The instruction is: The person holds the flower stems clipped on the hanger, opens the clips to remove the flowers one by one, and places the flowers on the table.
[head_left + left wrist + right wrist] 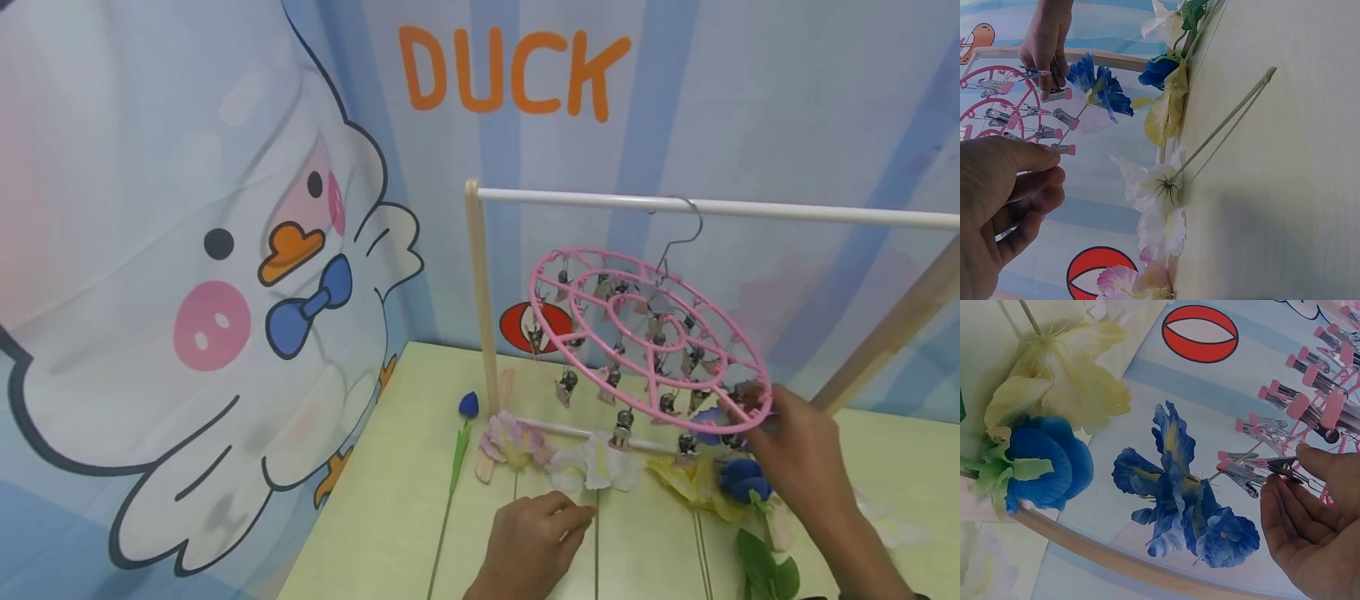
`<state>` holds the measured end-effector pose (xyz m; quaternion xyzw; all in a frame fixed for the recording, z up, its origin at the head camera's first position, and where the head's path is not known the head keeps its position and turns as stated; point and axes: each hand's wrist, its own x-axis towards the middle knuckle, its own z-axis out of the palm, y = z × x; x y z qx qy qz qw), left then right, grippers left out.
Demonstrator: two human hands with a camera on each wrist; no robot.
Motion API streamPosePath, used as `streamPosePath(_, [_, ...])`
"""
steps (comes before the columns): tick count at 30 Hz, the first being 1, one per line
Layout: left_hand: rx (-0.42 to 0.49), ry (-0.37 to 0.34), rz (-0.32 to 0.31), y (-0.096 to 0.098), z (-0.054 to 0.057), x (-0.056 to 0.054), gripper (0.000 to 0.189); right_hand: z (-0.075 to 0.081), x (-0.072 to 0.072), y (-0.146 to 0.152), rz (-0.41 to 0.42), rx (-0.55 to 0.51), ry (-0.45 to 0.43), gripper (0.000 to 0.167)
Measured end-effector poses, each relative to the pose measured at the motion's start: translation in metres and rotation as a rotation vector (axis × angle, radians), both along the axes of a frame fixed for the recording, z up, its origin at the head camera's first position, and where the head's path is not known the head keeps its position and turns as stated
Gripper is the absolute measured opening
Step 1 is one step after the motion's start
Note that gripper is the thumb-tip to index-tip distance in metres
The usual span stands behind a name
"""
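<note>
A round pink clip hanger (652, 385) hangs tilted by its metal hook, its right side lower, with several metal clips dangling from it. My right hand (806, 446) is at that low side, and in the right wrist view its thumb and fingers pinch a metal clip (1282, 465). Right beside this clip is a blue artificial flower (1175, 481), its thin stem reaching up among the clips. My left hand (536, 542) hovers low over the front of the table, fingers loosely curled, holding nothing. In the left wrist view its thumb tip overlaps the stem.
A white rail (570, 198) on wooden posts (483, 292) carries the hanger. Below it lie a pink flower (516, 442), a white flower (600, 465), a yellow flower (693, 487) and a blue rose-like flower (742, 479). A blue tulip (468, 406) lies left.
</note>
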<state>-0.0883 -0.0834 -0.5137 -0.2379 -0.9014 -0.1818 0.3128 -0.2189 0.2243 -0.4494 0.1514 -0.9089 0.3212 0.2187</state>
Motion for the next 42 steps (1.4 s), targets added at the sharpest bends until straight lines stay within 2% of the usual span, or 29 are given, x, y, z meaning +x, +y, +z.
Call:
streamPosePath(5, [-0.016,0.014,0.006,0.0,0.001,0.0,0.014,0.002,0.006,-0.001,-0.022,0.014,-0.023,0.031])
streamPosePath(12, [-0.011,-0.001,0.003,0.001,-0.001,0.0,0.014,0.003,0.017,-0.003,-0.043,0.015,-0.054,0.037])
streamPosePath(17, [-0.008,-0.017,0.015,0.0,-0.001,0.0,0.013,0.001,0.023,-0.008,-0.047,0.01,-0.045,0.037])
streamPosePath(26, [0.01,-0.005,0.022,-0.002,0.002,0.0,0.017,0.0,0.034,-0.018,-0.052,-0.013,-0.109,0.034])
streamPosePath(33, [0.014,-0.002,0.027,-0.004,0.004,0.0,0.018,0.001,0.04,-0.023,-0.039,-0.013,-0.076,0.034])
streamPosePath(42, [0.019,0.004,0.031,-0.005,0.005,-0.001,0.018,-0.002,0.048,-0.031,-0.044,-0.03,-0.076,0.031])
